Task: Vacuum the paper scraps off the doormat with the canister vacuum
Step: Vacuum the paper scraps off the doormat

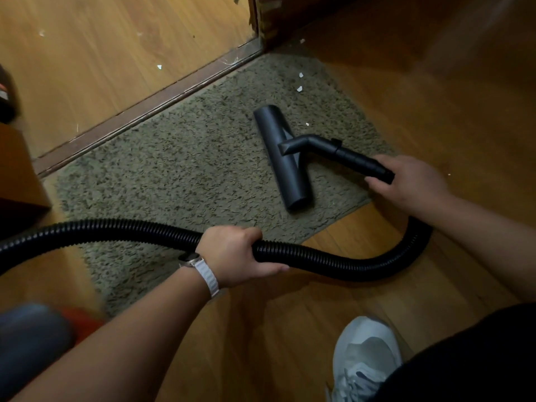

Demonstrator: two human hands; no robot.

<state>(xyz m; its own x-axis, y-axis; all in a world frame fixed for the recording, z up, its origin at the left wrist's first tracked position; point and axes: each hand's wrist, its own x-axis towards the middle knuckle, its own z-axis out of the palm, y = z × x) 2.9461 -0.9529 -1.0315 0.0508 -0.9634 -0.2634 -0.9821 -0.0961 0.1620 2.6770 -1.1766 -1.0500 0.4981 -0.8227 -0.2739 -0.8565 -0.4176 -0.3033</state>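
A shaggy grey-green doormat (179, 169) lies along a wooden door threshold. The black floor nozzle (280, 158) of the vacuum rests flat on the mat's right part. My right hand (406, 181) grips the black wand (356, 159) behind the nozzle. My left hand (235, 255), with a white watch strap at the wrist, grips the ribbed black hose (116, 230) that loops across the mat's near edge. Three white paper scraps (300, 88) lie on the mat beyond the nozzle, toward the far right corner.
More scraps (159, 67) lie on the wooden floor past the threshold (150, 107). A door frame post (266, 18) stands at the top. A dark blurred body (32, 335), perhaps the canister, sits bottom left. My grey shoe (362, 361) is at bottom right.
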